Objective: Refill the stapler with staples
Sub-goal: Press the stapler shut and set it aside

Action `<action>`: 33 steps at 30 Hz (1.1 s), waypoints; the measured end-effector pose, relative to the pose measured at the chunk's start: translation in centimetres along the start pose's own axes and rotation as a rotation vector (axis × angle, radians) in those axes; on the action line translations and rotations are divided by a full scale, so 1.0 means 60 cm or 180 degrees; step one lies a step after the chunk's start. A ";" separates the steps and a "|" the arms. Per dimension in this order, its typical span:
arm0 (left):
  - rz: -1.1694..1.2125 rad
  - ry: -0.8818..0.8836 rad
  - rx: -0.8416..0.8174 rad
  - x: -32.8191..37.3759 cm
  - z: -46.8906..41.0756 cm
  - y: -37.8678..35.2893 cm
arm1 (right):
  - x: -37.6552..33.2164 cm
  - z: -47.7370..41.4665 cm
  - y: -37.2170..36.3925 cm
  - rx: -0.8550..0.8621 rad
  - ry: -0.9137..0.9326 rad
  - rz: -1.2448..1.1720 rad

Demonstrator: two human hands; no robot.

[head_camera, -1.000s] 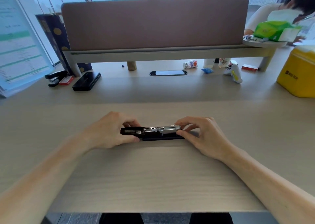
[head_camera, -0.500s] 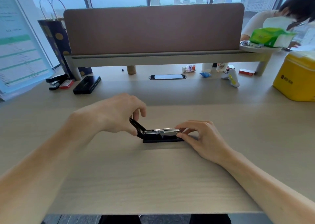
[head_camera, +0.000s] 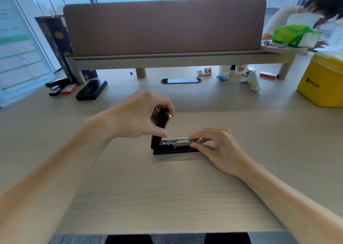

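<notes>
A black stapler lies on the light wooden desk in front of me. Its black top cover stands nearly upright, hinged at the left end, and my left hand pinches the cover's upper end. The silver staple channel lies exposed and level above the black base. My right hand grips the right front end of the channel and base between thumb and fingers. I cannot tell whether staples lie in the channel.
At the back left lie a second black stapler, a small red box and a black case. A yellow box stands at the right. A brown partition crosses the back, with another person behind it.
My left hand has swung the stapler's cover up from flat on the left to nearly upright. My right hand has stayed on the stapler's right end.
</notes>
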State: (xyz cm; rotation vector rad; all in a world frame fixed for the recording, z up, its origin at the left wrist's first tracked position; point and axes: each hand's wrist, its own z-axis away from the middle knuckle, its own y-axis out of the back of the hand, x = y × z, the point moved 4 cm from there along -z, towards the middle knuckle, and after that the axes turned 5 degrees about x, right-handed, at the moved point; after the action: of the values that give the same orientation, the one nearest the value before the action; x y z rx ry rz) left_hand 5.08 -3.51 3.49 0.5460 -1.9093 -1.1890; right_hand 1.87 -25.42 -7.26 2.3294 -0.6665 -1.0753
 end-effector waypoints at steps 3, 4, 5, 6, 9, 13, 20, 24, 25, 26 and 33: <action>0.0391 0.0064 0.0169 0.002 -0.003 -0.025 | -0.003 0.000 0.001 0.0008 0.0013 -0.0020; 0.0455 0.0080 0.0222 0.001 -0.003 -0.033 | -0.004 0.000 0.001 0.0005 0.0007 -0.0022; 0.0478 0.0087 0.0271 0.001 -0.003 -0.039 | -0.004 0.000 0.001 -0.0003 -0.0002 -0.0023; 0.0494 0.0101 0.0298 0.001 -0.003 -0.045 | -0.003 0.000 0.001 -0.0015 -0.0004 -0.0017; 0.0591 0.0129 0.0256 -0.001 -0.004 -0.058 | -0.003 0.000 0.001 -0.0033 -0.0041 0.0024; 0.0510 0.0069 0.0105 0.005 -0.008 -0.077 | 0.003 0.002 -0.001 0.0012 -0.0457 -0.0223; 0.0175 -0.0064 -0.0173 0.008 -0.012 -0.112 | -0.001 0.003 0.001 0.0010 -0.0614 -0.0390; 0.0399 0.0127 -0.0139 0.004 -0.018 -0.122 | 0.000 0.003 0.000 -0.0026 -0.0648 -0.0438; 0.0450 0.0289 -0.0081 0.001 -0.022 -0.125 | 0.000 0.003 0.000 -0.0031 -0.0667 -0.0444; 0.0473 0.0465 -0.0079 0.001 -0.026 -0.128 | -0.001 0.003 0.000 -0.0032 -0.0687 -0.0455; 0.0292 0.0967 -0.0161 0.008 -0.042 -0.165 | -0.001 0.002 0.001 -0.0061 -0.0739 -0.0451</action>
State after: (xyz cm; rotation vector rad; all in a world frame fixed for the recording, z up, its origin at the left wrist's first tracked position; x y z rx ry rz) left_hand 6.30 -9.79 -4.46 0.5705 -1.6248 -1.0286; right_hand 1.72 -25.44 -7.27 2.2839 -0.5773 -1.4256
